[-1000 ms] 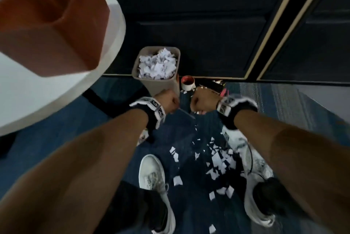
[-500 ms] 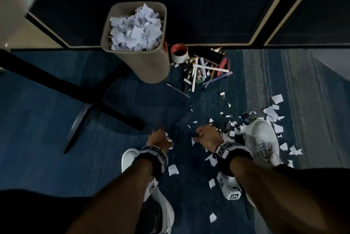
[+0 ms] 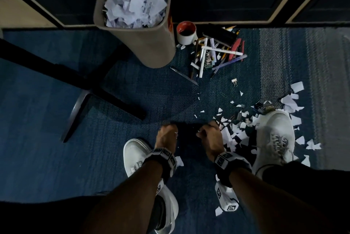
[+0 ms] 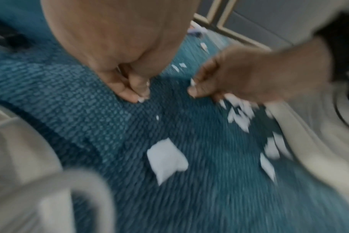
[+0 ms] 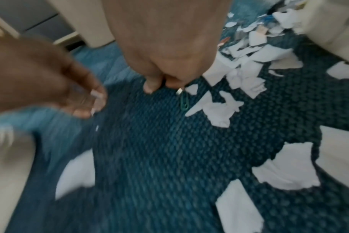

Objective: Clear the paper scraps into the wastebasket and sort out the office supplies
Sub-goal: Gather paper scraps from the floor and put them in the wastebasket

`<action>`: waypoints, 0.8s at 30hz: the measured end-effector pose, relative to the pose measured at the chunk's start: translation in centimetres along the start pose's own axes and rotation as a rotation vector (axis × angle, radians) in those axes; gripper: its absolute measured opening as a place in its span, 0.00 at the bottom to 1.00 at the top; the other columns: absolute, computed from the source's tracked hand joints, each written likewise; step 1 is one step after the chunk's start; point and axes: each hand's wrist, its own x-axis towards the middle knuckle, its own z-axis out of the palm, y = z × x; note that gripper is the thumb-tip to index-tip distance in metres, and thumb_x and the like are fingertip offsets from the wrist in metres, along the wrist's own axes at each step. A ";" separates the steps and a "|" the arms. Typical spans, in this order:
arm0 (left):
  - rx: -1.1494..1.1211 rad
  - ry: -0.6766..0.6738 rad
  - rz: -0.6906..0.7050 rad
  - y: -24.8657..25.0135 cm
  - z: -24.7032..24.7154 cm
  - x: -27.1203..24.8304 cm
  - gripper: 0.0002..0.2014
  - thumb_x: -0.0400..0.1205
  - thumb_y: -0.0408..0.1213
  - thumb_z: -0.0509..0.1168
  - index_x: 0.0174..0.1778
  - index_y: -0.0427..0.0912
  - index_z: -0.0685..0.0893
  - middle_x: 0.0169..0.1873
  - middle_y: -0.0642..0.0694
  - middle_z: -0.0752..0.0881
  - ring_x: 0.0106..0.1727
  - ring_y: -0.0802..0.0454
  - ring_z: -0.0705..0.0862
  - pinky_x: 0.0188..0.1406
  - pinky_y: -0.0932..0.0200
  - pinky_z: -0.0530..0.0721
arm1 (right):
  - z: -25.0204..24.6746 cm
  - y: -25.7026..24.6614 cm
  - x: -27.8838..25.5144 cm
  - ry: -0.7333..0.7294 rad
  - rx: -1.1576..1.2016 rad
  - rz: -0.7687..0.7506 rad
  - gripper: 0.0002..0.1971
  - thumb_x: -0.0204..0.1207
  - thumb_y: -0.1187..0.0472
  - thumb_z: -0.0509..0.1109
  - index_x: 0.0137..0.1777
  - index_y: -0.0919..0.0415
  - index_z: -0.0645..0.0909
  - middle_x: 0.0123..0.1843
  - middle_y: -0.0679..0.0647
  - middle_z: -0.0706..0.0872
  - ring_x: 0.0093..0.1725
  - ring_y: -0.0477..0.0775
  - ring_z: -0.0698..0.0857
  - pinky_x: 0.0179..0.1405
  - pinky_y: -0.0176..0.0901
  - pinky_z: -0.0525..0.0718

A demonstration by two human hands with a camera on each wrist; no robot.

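Both hands are down at the blue carpet (image 3: 144, 89) between my white shoes. My left hand (image 3: 168, 129) has its fingers curled, and its fingertips (image 4: 138, 93) pinch small white paper scraps. Beside it, my right hand (image 3: 205, 129) pinches a small white scrap (image 5: 179, 90). A green paper clip (image 5: 184, 100) lies just under those fingers; whether it is held I cannot tell. Many torn scraps (image 3: 234, 135) cover the carpet right of the right hand. The beige wastebasket (image 3: 144, 44), full of scraps, stands ahead. Pens and markers (image 3: 214, 51) lie heaped to its right.
A red-and-white cup (image 3: 186, 33) stands between the wastebasket and the pens. A binder clip (image 3: 234, 81) lies loose, with more clips (image 3: 265, 105) by my right shoe (image 3: 274, 139). A black table leg (image 3: 79, 80) crosses the left. A dark wall runs behind.
Both hands have come down from beside the wastebasket to the carpet between my shoes, and their fingers have closed on small scraps. The view has tipped downward.
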 end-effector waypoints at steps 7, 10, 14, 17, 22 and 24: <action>-0.260 0.097 -0.252 -0.6 -1.2 1.1 0.06 0.74 0.33 0.72 0.36 0.48 0.91 0.37 0.43 0.90 0.44 0.42 0.87 0.46 0.51 0.87 | -2.9 -1.2 2.5 0.146 0.218 0.060 0.04 0.76 0.71 0.75 0.43 0.66 0.91 0.40 0.58 0.92 0.37 0.49 0.85 0.40 0.35 0.79; -0.334 0.143 -0.298 -0.5 -1.6 1.4 0.05 0.75 0.33 0.74 0.42 0.48 0.92 0.40 0.43 0.91 0.47 0.43 0.89 0.50 0.50 0.88 | -3.3 -2.1 4.7 0.141 0.234 0.118 0.05 0.77 0.72 0.72 0.48 0.69 0.90 0.41 0.63 0.92 0.42 0.57 0.89 0.45 0.46 0.86; -0.338 0.093 -0.216 0.7 -1.4 1.8 0.06 0.72 0.35 0.75 0.43 0.49 0.91 0.38 0.46 0.91 0.46 0.46 0.89 0.49 0.53 0.87 | -3.0 -2.3 5.9 0.120 0.110 0.173 0.11 0.77 0.70 0.71 0.57 0.64 0.87 0.48 0.64 0.91 0.52 0.64 0.88 0.54 0.51 0.86; -0.320 0.058 -0.084 3.1 -0.8 2.8 0.06 0.73 0.33 0.71 0.41 0.49 0.89 0.35 0.47 0.91 0.42 0.47 0.89 0.46 0.49 0.88 | -2.8 -2.1 6.0 0.082 0.100 0.172 0.14 0.74 0.75 0.68 0.56 0.63 0.87 0.45 0.62 0.92 0.49 0.62 0.89 0.54 0.49 0.86; -0.159 0.045 0.054 5.8 0.8 5.1 0.10 0.74 0.39 0.66 0.47 0.53 0.89 0.35 0.45 0.90 0.40 0.42 0.88 0.40 0.46 0.87 | -2.7 -1.7 6.4 -0.024 0.009 0.097 0.09 0.76 0.74 0.64 0.46 0.65 0.85 0.46 0.68 0.86 0.51 0.66 0.84 0.47 0.45 0.76; -0.085 0.048 0.085 5.9 1.8 5.5 0.09 0.79 0.42 0.64 0.51 0.53 0.89 0.42 0.44 0.90 0.44 0.39 0.87 0.44 0.46 0.87 | -2.7 -1.4 6.7 -0.090 0.042 0.118 0.13 0.82 0.72 0.60 0.59 0.69 0.84 0.60 0.69 0.84 0.62 0.66 0.81 0.54 0.44 0.73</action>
